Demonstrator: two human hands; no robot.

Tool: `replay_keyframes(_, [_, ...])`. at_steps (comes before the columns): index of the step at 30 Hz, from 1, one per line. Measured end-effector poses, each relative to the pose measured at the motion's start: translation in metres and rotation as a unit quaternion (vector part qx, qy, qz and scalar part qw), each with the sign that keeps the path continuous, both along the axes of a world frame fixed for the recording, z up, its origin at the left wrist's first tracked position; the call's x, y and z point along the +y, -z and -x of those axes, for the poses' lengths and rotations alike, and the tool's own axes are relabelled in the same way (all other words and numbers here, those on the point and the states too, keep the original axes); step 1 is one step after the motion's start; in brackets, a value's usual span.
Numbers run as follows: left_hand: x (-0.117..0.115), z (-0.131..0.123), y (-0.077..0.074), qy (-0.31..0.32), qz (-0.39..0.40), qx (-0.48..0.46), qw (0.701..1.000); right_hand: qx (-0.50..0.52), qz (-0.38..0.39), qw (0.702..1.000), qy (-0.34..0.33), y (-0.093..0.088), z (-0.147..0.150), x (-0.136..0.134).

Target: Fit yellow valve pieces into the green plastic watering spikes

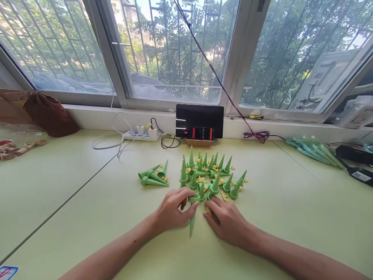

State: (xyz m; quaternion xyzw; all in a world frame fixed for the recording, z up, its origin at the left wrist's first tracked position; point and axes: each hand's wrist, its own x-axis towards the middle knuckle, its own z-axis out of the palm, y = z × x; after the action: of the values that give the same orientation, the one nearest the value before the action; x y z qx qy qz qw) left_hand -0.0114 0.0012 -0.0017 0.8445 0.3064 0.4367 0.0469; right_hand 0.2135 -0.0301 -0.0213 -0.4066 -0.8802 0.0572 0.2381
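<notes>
My left hand (178, 206) is closed on a green plastic spike (192, 223), fingers and thumb at its ring-shaped collar, its point directed toward me. Just to the right, my right hand (225, 218) has its fingers curled around a small yellow plastic valve (208, 210), partly hidden by the fingers. Its fingertips are close to the collar of another green spike (215, 186). Beyond both hands stands a cluster of several green spikes (201, 165), mostly points up, with small yellow valves among them. Left of it lies a smaller pile of green spikes (154, 179).
A phone (201, 133) leans against a dark tablet (201, 112) at the back of the table. A power strip (142, 135) with cables sits left of them. Bundled wires (258, 135) and green plastic packets (316, 151) lie to the right; a brown pouch (49, 112) stands back left.
</notes>
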Motion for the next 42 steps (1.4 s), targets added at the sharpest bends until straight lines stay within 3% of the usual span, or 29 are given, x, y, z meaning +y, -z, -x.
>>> replay_keyframes(7, [-0.002, -0.002, -0.007, 0.015, 0.19, -0.086, 0.978, -0.01, 0.004, 0.999, -0.03, -0.004, -0.003, 0.004])
replay_keyframes(11, [0.0, -0.001, -0.01, 0.064, 0.313, -0.129, 0.939, -0.011, 0.009, 0.999, -0.037, -0.005, -0.004, 0.004])
replay_keyframes(16, [0.001, -0.001, -0.009, 0.102, 0.402, -0.17, 0.894, -0.004, 0.01, 0.999, -0.032, -0.005, -0.003, 0.005])
replay_keyframes(31, [0.003, -0.002, -0.014, 0.167, 0.519, -0.216, 0.81, 0.022, 0.024, 0.999, -0.031, -0.005, -0.005, 0.005])
replay_keyframes(42, [0.001, -0.004, -0.014, 0.152, 0.533, -0.203, 0.808, 0.163, 0.041, 0.985, -0.045, 0.002, -0.004, 0.007])
